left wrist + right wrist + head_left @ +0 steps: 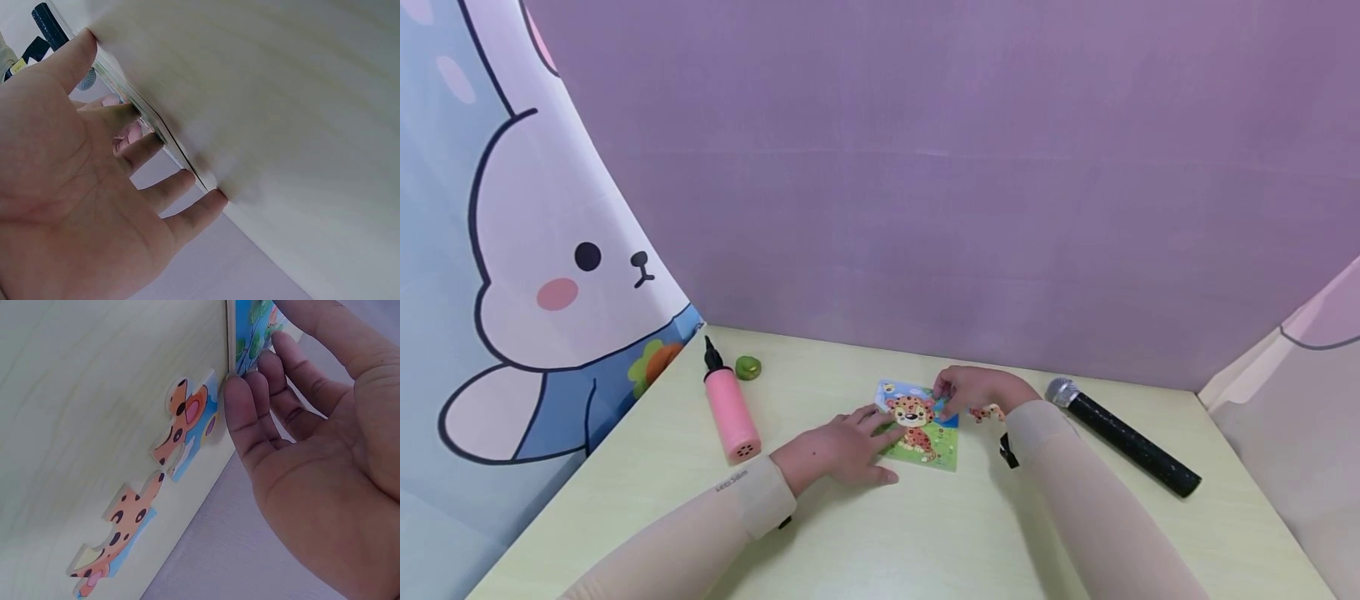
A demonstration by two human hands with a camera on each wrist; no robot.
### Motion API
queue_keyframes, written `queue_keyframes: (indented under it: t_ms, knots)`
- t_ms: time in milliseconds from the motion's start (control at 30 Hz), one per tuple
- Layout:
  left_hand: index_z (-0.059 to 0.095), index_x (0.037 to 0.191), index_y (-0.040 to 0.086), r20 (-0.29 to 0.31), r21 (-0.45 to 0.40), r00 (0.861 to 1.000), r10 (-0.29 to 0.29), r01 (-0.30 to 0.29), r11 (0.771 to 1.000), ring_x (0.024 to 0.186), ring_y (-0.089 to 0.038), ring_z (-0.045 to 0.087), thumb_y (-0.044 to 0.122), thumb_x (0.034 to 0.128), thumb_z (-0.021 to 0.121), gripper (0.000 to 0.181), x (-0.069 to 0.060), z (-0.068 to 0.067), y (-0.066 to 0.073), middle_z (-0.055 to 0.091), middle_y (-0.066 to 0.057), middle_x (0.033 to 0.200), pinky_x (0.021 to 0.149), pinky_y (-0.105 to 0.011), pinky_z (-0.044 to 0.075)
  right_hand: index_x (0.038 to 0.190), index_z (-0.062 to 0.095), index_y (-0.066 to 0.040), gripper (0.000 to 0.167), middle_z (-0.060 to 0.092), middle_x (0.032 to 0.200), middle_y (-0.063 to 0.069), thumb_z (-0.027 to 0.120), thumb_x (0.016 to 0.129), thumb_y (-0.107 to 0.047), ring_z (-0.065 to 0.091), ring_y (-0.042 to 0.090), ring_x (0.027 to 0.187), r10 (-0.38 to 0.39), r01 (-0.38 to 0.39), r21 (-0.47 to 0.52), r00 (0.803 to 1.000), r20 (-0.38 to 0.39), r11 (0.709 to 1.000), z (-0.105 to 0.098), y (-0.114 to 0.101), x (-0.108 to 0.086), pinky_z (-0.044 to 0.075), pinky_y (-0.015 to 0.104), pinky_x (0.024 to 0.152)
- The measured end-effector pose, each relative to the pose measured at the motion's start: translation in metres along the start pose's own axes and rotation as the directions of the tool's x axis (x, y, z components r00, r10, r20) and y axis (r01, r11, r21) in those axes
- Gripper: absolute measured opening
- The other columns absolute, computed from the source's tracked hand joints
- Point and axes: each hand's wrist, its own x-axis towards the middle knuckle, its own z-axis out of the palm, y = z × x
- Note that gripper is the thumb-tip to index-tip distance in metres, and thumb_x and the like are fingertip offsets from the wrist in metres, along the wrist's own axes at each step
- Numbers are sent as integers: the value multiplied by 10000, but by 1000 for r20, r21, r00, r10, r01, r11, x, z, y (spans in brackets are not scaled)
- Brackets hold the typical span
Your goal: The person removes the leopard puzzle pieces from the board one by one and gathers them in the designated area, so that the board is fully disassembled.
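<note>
A square jigsaw puzzle board (917,450) with a cartoon leopard on green and blue lies flat on the table. My left hand (846,450) rests on its left side with fingers spread; in the left wrist view its fingertips reach the board's edge and the tabletop. My right hand (973,390) is at the upper right corner, fingers bent, tips touching the board. Whether a piece is between thumb and fingers is hidden. Right of the board lie loose spotted orange puzzle pieces (987,412), seen as two separate pieces in the right wrist view, one near the fingertips (240,400).
A pink hand pump (732,412) with a black nozzle lies on the left, beside a small green lump (748,367). To the right of my right hand lies a black microphone (1127,437) with a silver head. A purple cloth (925,167) hangs behind the table.
</note>
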Motion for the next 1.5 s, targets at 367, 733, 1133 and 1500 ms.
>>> queue_keyframes:
  t_ms: [367, 733, 1133, 1500]
  knots:
    - [241, 1712, 363, 4, 0, 1000, 3, -3, 1000, 1686, -319, 188, 701, 1032, 520, 809, -1, -1, 1, 214, 32, 1802, 1315, -604, 347, 1321, 612, -117, 498, 607, 1358, 86, 869, 906, -214, 598, 241, 1206, 1, -2, -28, 999, -46, 1000, 2, -3, 0, 552, 476, 1085]
    - [225, 1716, 360, 5, -4, 1000, 6, -6, 1000, 1692, -325, 167, 708, 1037, 499, 811, 1, -1, -1, 193, 26, 1811, 1325, -600, 329, 1320, 622, -113, 448, 637, 1330, 75, 836, 937, -208, 609, 239, 1199, -12, 11, -26, 999, -43, 1000, -2, -5, -2, 563, 459, 1061]
    - [232, 1713, 367, -5, 4, 1000, 8, -8, 1000, 1688, -324, 181, 722, 1026, 503, 820, 2, 1, -2, 202, 29, 1806, 1319, -599, 341, 1278, 612, -122, 401, 642, 1217, 43, 819, 946, -211, 582, 199, 1078, 9, -10, -49, 1000, -20, 999, -3, -5, 1, 541, 399, 996]
    - [239, 1710, 379, 5, -9, 1000, -4, 4, 1000, 1690, -320, 175, 724, 1018, 518, 822, 3, 2, -1, 200, 38, 1807, 1320, -606, 335, 1289, 615, -140, 415, 629, 1228, 46, 827, 940, -217, 572, 206, 1086, -1, 1, -50, 1000, -10, 999, -2, -2, 5, 532, 409, 1006]
